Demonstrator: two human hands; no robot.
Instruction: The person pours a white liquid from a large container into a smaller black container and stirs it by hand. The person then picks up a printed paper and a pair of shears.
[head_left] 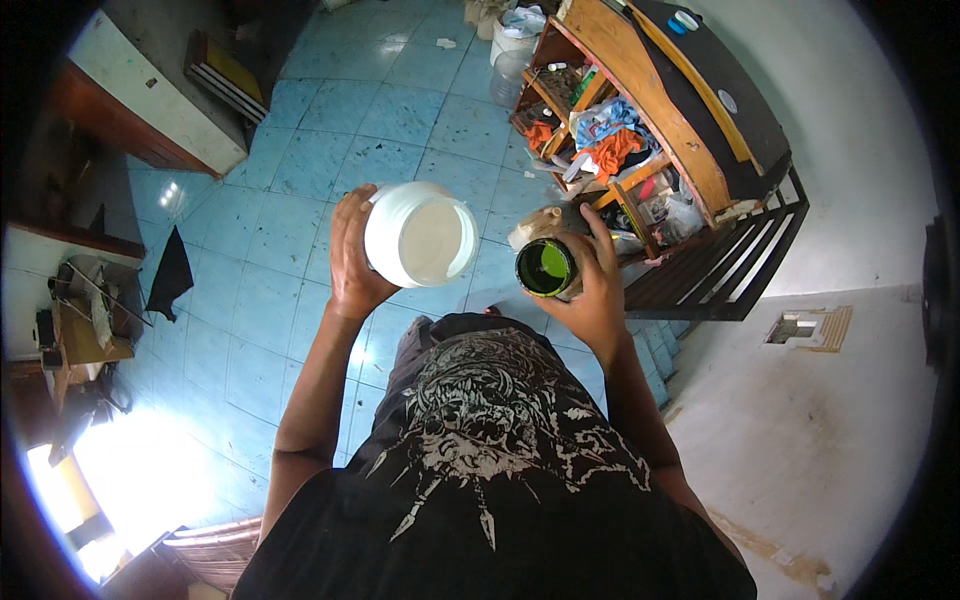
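My left hand (356, 255) is wrapped round the side of a wide white plastic jar (385, 235), held up in front of me. Its round mouth faces me, and a pale, whitish inside shows there. To the right, my right hand (595, 285) grips a smaller jar (546, 267) with a dark rim and bright green inside. The fingers curl about its right side, with one finger pointing up. A gap separates the two jars, and both are off the floor.
A wooden shelf unit (650, 90) crammed with cloths and odds and ends stands ahead on the right, beside a dark slatted rack (725, 270). Blue floor tiles (260, 310) spread below. A black cloth (172, 275) lies at left, near a cluttered wooden stand (95, 335).
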